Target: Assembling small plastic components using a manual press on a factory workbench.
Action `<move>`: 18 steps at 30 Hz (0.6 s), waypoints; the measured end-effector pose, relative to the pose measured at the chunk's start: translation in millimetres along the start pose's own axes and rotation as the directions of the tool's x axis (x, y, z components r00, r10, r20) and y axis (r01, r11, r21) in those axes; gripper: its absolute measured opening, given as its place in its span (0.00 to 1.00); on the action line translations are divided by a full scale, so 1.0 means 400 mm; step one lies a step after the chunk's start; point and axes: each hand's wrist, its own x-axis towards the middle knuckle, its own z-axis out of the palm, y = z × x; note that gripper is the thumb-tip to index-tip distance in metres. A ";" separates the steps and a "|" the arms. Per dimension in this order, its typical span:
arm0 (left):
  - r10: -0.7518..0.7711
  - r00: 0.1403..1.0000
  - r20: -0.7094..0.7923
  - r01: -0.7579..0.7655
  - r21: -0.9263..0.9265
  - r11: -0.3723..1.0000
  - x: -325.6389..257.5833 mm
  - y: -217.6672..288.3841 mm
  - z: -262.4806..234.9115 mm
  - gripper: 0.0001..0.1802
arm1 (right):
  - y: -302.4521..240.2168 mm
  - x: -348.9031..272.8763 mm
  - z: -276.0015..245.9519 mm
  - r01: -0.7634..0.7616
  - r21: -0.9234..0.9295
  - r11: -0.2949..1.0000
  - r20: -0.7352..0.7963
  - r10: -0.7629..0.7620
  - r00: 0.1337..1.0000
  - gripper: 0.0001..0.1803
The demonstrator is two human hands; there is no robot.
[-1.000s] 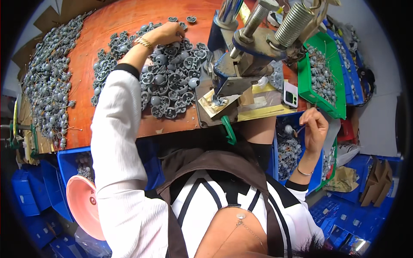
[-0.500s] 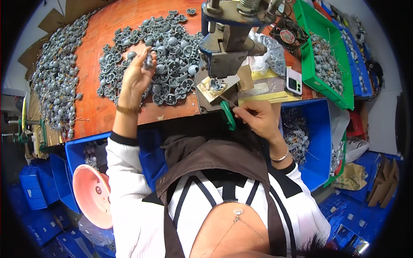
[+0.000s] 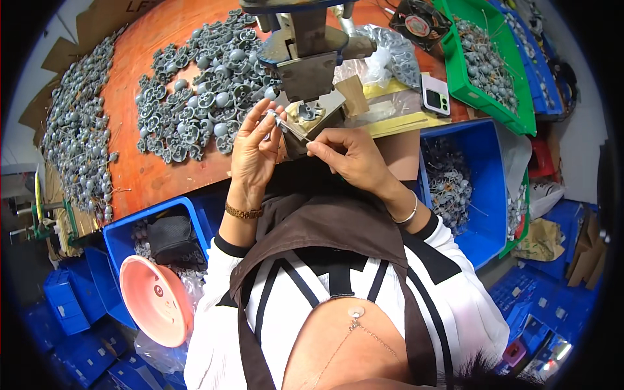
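Note:
My left hand (image 3: 253,155) is raised in front of the press, its fingers closed on a small grey plastic part (image 3: 277,119) that they partly cover. My right hand (image 3: 356,158) pinches a thin metal rod-like tool (image 3: 298,134), whose far end reaches the part in my left hand. Just beyond both hands, another grey part (image 3: 308,112) sits in a pale fixture (image 3: 318,121) under the metal press head (image 3: 307,77). A heap of grey domed shells (image 3: 221,101) lies to the left of the press.
Wired grey parts (image 3: 81,123) cover the table's left side. On the right are a phone (image 3: 435,96), a small fan (image 3: 421,25) and a green tray (image 3: 465,81). Blue bins (image 3: 487,188) and a pink basin (image 3: 148,312) stand below the table edge.
My left hand has come from over the shell heap to the right, bringing a small grey part to the tool. My right hand has shifted slightly left and up with the tool.

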 end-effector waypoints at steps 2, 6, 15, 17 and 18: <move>-0.038 0.999 0.017 0.038 -0.010 0.999 0.005 -0.006 -0.017 0.17 | 0.003 -0.002 -0.003 -0.016 -0.021 1.000 0.030 0.017 0.999 0.14; 0.022 0.998 -0.055 -0.020 0.035 0.999 0.003 -0.022 -0.007 0.13 | -0.011 -0.004 -0.001 -0.023 0.025 0.999 0.050 0.022 0.999 0.15; 0.032 0.999 0.038 -0.041 0.265 0.963 -0.014 -0.020 0.004 0.14 | -0.003 0.001 -0.010 -0.009 -0.124 0.992 0.003 0.009 1.000 0.14; 0.041 0.997 0.069 -0.057 0.260 0.964 -0.023 -0.021 0.014 0.14 | -0.001 0.001 -0.011 -0.014 -0.122 0.992 0.000 0.014 1.000 0.14; 0.053 0.994 0.099 -0.076 0.253 0.964 -0.025 -0.024 0.017 0.14 | -0.002 0.001 -0.014 -0.015 -0.122 0.992 -0.003 0.015 1.000 0.14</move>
